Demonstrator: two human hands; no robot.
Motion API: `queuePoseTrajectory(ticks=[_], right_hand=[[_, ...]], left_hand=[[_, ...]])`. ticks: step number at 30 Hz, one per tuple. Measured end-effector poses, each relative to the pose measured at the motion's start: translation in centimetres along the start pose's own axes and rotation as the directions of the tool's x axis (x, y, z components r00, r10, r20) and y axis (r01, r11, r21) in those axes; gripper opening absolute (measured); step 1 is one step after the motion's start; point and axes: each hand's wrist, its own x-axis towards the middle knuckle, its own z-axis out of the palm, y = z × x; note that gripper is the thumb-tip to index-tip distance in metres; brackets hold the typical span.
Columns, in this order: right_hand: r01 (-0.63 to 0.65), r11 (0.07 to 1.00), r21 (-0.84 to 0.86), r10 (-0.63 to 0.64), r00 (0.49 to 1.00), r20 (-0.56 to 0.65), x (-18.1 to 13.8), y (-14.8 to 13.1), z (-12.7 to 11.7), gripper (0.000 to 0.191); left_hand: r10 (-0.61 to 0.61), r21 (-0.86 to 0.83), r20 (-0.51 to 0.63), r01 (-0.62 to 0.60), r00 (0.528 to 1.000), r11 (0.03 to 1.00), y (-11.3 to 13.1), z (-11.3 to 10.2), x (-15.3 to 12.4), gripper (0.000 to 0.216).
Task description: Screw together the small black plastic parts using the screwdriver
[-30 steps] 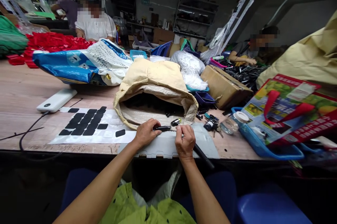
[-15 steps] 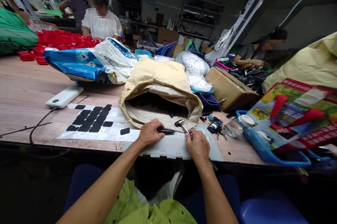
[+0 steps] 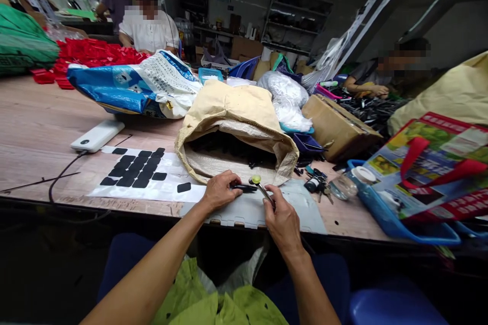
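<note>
My left hand (image 3: 219, 191) is closed on a small black part (image 3: 246, 188) and holds it down on a grey mat (image 3: 297, 210) at the table's near edge. My right hand (image 3: 282, 220) grips the handle of a small hammer (image 3: 258, 184), whose head sits just above the right end of the black part. Right behind both hands an open tan sack (image 3: 232, 111) lies on its side with dark pieces inside.
A white sheet with black pads (image 3: 133, 172) and a white power bank (image 3: 98, 136) lie to the left. Keys (image 3: 316, 182), a glass jar (image 3: 348, 182), a cardboard box (image 3: 335, 126) and a blue basket (image 3: 400, 218) stand right. Other people work across the table.
The hammer rose from the black part half a second ago and its head is back down at the part. My left hand has kept its hold in place.
</note>
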Motion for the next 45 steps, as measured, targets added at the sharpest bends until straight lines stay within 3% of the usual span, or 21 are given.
queuePoseTrajectory(ticks=[6,10,12,17,25,30,37,42,45], right_hand=[[0.151,0.987,0.058,-0.148,0.988,-0.05,-0.5,-1.3,0.6,0.045],[0.163,0.986,-0.039,-0.162,0.986,0.031,-0.6,-1.7,1.1,0.048],[0.155,0.985,-0.074,-0.152,0.987,0.045,-0.6,-1.7,1.1,0.049],[0.1,0.994,-0.039,-0.102,0.992,-0.07,-0.5,-1.5,0.6,0.047],[0.044,0.999,-0.025,-0.046,0.996,-0.078,-0.1,-0.7,0.4,0.047],[-0.044,0.988,-0.147,0.024,0.991,-0.135,1.6,1.3,0.0,0.048],[0.001,0.953,-0.303,-0.052,0.985,-0.163,2.3,3.5,1.6,0.054],[0.006,0.945,-0.327,-0.073,0.978,-0.194,1.8,2.1,1.7,0.048],[0.126,0.946,-0.298,-0.174,0.974,-0.142,1.8,0.7,1.6,0.046]], left_hand=[[-0.009,0.015,0.023,0.008,1.0,1.0,0.0,-0.1,0.1,0.016],[-0.012,0.036,0.028,0.011,1.0,0.999,0.2,-0.2,0.1,0.012],[-0.011,0.035,0.026,0.01,1.0,0.999,0.2,-0.2,0.1,0.012],[-0.031,0.024,0.008,0.031,0.999,0.999,0.2,-0.1,0.1,0.016],[-0.034,0.01,-0.003,0.034,0.999,0.999,0.2,0.0,0.0,0.017],[-0.03,-0.002,-0.005,0.03,1.0,1.0,0.3,-0.2,0.0,0.017],[-0.011,0.0,0.001,0.011,1.0,1.0,-0.1,-0.2,0.1,0.013],[0.033,-0.013,0.009,-0.033,0.999,0.999,-0.7,0.0,0.1,0.014],[0.045,0.002,0.021,-0.045,0.999,0.999,-0.7,0.0,0.1,0.015]])
